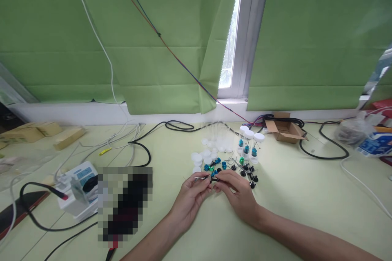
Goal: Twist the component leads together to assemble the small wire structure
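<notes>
My left hand (191,197) pinches a small black part (214,179) between thumb and fingers, and a thin metal rod (196,177) sticks out to its left. From the other side, my right hand (237,191) grips the right end of the same part with closed fingertips. Just beyond my fingers lie loose blue pieces (224,165), a green piece (241,160) and several black pieces with round discs (252,178). Three clear tubes with white caps (259,136) stand behind them, blue pieces inside. Loose white caps (197,160) lie to the left.
An open cardboard box (286,135) sits at the back right near coiled black cable (324,158). At left are a white power strip (78,191), tangled cords and yellow boxes (69,138). A blue box (375,144) stands far right. Green blinds (165,77) hang behind the table.
</notes>
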Tool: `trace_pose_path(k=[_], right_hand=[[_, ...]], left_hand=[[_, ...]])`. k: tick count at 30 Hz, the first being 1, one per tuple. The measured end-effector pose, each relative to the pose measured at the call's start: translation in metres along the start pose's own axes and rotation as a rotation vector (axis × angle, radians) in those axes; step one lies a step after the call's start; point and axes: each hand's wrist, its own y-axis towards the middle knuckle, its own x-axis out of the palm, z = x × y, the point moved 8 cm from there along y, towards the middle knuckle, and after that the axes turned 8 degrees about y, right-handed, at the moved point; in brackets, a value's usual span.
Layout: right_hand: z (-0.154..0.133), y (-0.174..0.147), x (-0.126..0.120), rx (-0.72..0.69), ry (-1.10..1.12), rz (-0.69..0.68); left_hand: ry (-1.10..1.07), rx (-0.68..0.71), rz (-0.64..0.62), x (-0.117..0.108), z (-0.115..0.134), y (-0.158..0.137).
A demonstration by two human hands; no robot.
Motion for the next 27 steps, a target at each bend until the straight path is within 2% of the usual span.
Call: trace_pose_path(k=[9,19,27], right_hand=[[0.006,-0.001,0.002,0.032,0.021,-0.017],[0.012,-0.001,0.003,0.147,0.028,-0.021],[0.011,0.000,0.005,0.171,0.009,-0.039]], left_hand=[[0.008,-0.001,0.047,-0.002,0.005,0.000],[0.082,0.016,0.011,-0.002,0.009,0.001],[0.063,0.006,0.039,-0.001,0.008,-0.001]])
